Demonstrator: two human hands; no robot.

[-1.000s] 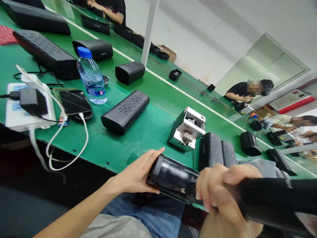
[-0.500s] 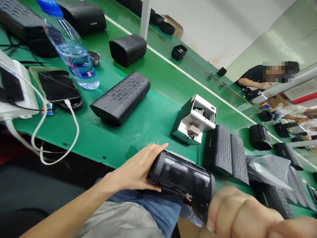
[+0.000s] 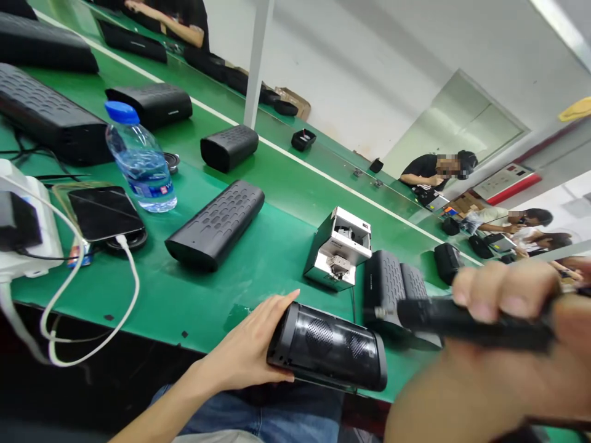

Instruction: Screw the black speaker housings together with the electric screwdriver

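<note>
My left hand [image 3: 256, 344] grips the left end of a black speaker body [image 3: 333, 347], thumb below and fingers above. Two patches of small holes show on its glossy face. It is held at the near edge of the green bench. My right hand [image 3: 508, 369], blurred, is wrapped around a black electric screwdriver [image 3: 466, 323]. The driver lies almost level, its tip pointing left, above and right of the speaker body and apart from it. A black and silver screw feeder [image 3: 339, 249] stands just beyond the speaker body.
Several black speaker housings [image 3: 217, 224] stand along the green bench [image 3: 281, 246]. At left are a water bottle [image 3: 143, 163], a phone [image 3: 106, 212] on a white cable [image 3: 133, 301] and a white power strip [image 3: 34, 246]. Other people [image 3: 425, 172] sit farther along.
My right hand has lifted the screwdriver up and right, away from the speaker body, turning it nearly level. My left hand keeps its hold. The camera view has tilted up, showing more people.
</note>
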